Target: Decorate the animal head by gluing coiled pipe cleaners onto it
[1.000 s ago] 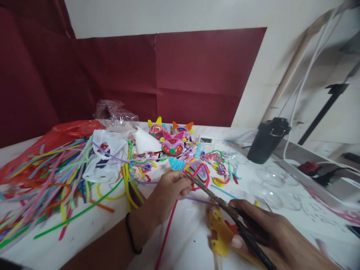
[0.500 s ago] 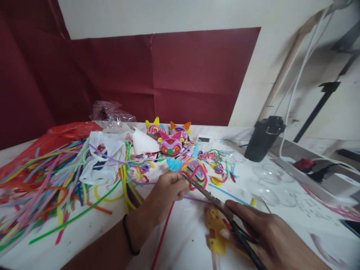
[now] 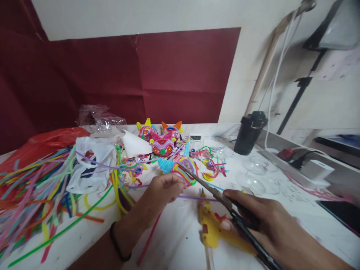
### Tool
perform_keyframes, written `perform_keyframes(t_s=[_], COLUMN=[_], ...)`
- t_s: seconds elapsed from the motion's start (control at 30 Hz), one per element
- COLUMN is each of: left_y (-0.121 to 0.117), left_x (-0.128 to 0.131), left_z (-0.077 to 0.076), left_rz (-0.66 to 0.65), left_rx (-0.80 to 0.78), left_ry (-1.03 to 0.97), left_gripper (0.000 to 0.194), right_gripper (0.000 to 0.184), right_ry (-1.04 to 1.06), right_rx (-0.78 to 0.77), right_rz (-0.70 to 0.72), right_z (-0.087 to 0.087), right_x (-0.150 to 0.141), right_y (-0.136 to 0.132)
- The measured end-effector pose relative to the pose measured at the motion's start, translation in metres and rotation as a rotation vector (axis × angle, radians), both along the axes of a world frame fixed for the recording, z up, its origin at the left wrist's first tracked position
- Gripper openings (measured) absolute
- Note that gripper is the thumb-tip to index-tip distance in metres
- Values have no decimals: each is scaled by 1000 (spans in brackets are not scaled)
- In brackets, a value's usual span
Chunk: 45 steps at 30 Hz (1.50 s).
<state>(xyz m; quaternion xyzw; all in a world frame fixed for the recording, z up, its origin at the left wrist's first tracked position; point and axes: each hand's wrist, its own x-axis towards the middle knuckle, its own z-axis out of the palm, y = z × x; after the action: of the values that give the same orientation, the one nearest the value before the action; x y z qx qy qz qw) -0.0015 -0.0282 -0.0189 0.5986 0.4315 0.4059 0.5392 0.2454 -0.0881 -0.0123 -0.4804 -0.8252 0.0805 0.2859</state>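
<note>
My left hand (image 3: 164,189) is closed in a pinch, with a pinkish-red pipe cleaner (image 3: 149,238) running down from under it toward the near edge. My right hand (image 3: 263,215) grips dark-handled scissors (image 3: 215,194), whose blades point forward and left, just beyond my left fingertips. Past the fingers lies a colourful animal-face piece (image 3: 189,167) of coiled pipe cleaners with light blue ears, partly hidden by the blades. A yellow hot glue gun (image 3: 208,225) lies on the table below the scissors, partly covered by my right hand.
Loose pipe cleaners (image 3: 33,195) pile up at the left beside a white plastic bag (image 3: 91,168). Several finished pipe-cleaner faces (image 3: 163,145) stand at the back. A black bottle (image 3: 249,133), clear plastic domes (image 3: 255,176), a power strip (image 3: 303,174) and a phone (image 3: 341,215) are at the right.
The view has swung slightly right, so the table things sit further left. The scissor blades now reach a little beyond my left fingertips, where before they met them. Both hands keep their holds.
</note>
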Motion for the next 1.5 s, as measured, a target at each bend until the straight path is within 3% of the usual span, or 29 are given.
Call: perform_keyframes(t_s=[0.17, 0.27, 0.37, 0.43, 0.53, 0.67, 0.8, 0.93, 1.07, 1.17, 1.27, 1.4, 1.5], left_y=[3, 5, 10, 14, 17, 17, 13, 9, 13, 20, 27, 35, 41], left_x=[-7, -10, -10, -9, -7, -9, -14, -23, -27, -23, -17, -16, -19], left_z=[0, -6, -17, -23, -27, -28, -22, -10, -2, -2, -6, -14, -20], left_rz=[-39, -136, -242, -289, -313, -280, -247, -78, 264, 500, 514, 597, 624], left_rx=[377, 565, 653, 702, 747, 798, 735, 706, 716, 727, 726, 697, 669], left_ry=[400, 571, 756, 924, 1090, 1022, 899, 884, 850, 745, 663, 581, 480], left_gripper=[19, 22, 28, 32, 32, 24, 21, 20, 22, 37, 52, 57, 60], right_gripper=[38, 42, 42, 41, 37, 44, 55, 44, 26, 27, 22, 13, 21], right_ry=[-21, -167, -272, -288, -251, -203, -257, -331, -353, -581, -660, -716, -745], right_rx=[19, 0, -35, -75, -114, -136, -164, -151, -9, -12, -4, -46, -96], right_rz=[-209, -377, -519, -523, -415, -265, -242, -158, -140, -188, -194, -227, -237], right_z=[13, 5, -7, -15, -25, -38, -44, -36, -12, 4, 7, -8, -18], right_x=[46, 80, 106, 115, 117, 109, 107, 115, 104, 77, 48, 29, 26], right_y=[3, 12, 16, 10, -6, -26, -29, -19, 4, 33, 64, 97, 107])
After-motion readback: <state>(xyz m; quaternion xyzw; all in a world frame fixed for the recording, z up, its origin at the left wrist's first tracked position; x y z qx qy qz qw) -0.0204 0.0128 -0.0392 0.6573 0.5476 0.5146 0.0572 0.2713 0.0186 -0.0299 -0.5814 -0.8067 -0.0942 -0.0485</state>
